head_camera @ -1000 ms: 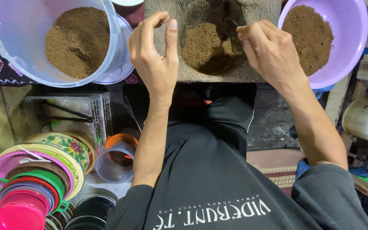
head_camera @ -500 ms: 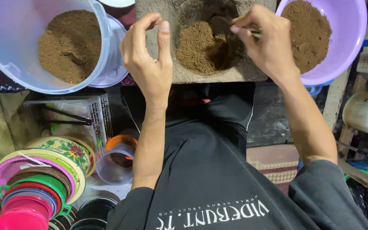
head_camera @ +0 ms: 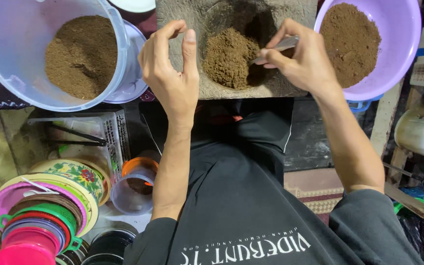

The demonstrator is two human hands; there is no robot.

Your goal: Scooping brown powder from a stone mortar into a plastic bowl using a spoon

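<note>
The right hand (head_camera: 303,61) pinches a thin metal spoon (head_camera: 277,48), its tip in coarse brown powder (head_camera: 229,56) heaped in the hollow of a rough stone slab (head_camera: 187,12). The left hand (head_camera: 170,73) rests half-curled on the slab's edge, holding nothing. A clear bucket (head_camera: 6,59) and a purple bowl (head_camera: 403,37) hold similar powder.

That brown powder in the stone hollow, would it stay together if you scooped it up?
Probably not: the brown powder looks loose and fine, heaped softly, so it would likely crumble and spill. The spoon in the right hand suits it better than fingers. It seems light.
</note>
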